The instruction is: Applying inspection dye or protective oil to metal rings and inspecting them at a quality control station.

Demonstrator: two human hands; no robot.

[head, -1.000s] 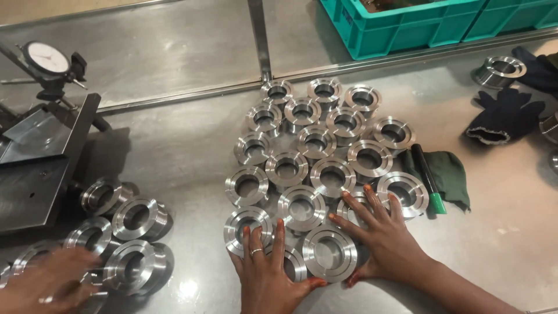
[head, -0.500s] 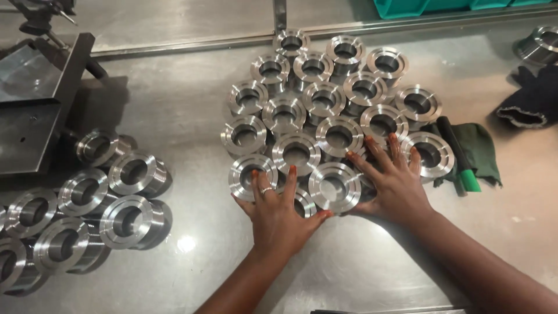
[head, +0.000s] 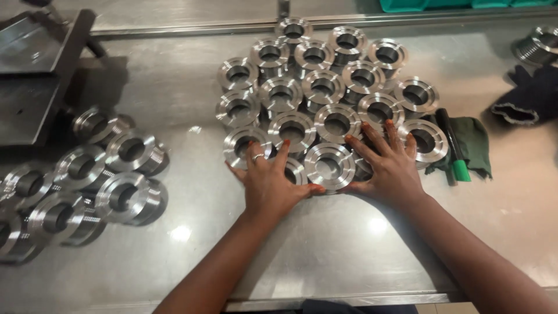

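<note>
The table [head: 349, 244] carries a cluster of flanged rings [head: 325, 87] at centre, standing upright and touching one another; the left hand [head: 270, 183] lies flat on the cluster's near-left rings; the right hand [head: 389, 168] lies flat on its near-right rings; one ring [head: 329, 164] sits between the two hands. A second group of rings [head: 87, 186] lies on its sides at far left, well apart; a fixture [head: 35, 70] stands behind that group. A cloth [head: 474, 142] with a marker [head: 453, 145] on it lies just right of the cluster; a glove [head: 532, 99] lies further right.
</note>
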